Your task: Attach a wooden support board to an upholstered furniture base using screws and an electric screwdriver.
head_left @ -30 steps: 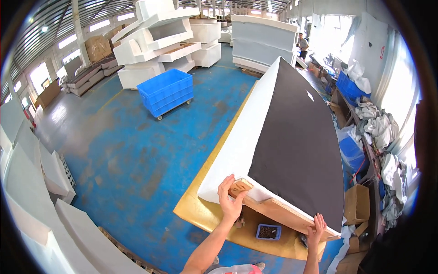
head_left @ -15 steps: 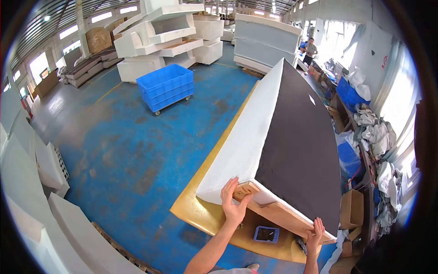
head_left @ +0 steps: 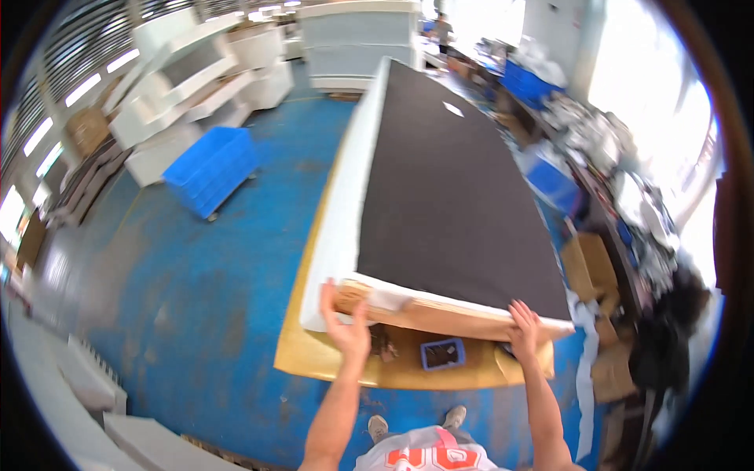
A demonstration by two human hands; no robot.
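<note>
Clamping black-backed frame (head_left: 455, 204) by its near end, above yellow table (head_left: 294, 351), with left hand (head_left: 349, 333) and right hand (head_left: 525, 331); could drop toward blue tray (head_left: 425, 358) from 1 slipped grip; hard to see underneath.

Floor (head_left: 236, 275): blue (with dark patches) | wall (head_left: 554, 31): pale | windows (head_left: 503, 17): glaring white, right side
</note>
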